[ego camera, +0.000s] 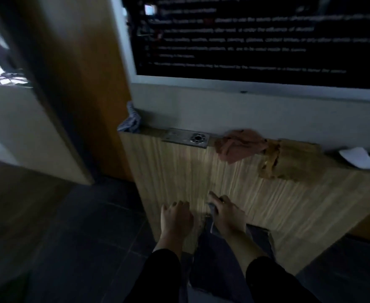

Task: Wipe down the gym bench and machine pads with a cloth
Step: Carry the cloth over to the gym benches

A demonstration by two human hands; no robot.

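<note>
A grey-blue cloth [221, 254] hangs over the near edge of a wooden counter [179, 171]. My right hand [228, 215] grips its top edge on the counter. My left hand [176, 217] lies just to the left, fingers curled, touching the wood near the cloth; the blur hides whether it holds any fabric. No gym bench or machine pad is in view.
Along the counter's back edge lie a striped cloth [130, 121], a metal plate [186, 137], a pink cloth [238, 145], a brown paper bag [289, 162] and white paper [361, 159]. A black notice board [245, 40] hangs above. A wooden door frame [81, 84] stands left over dark floor tiles.
</note>
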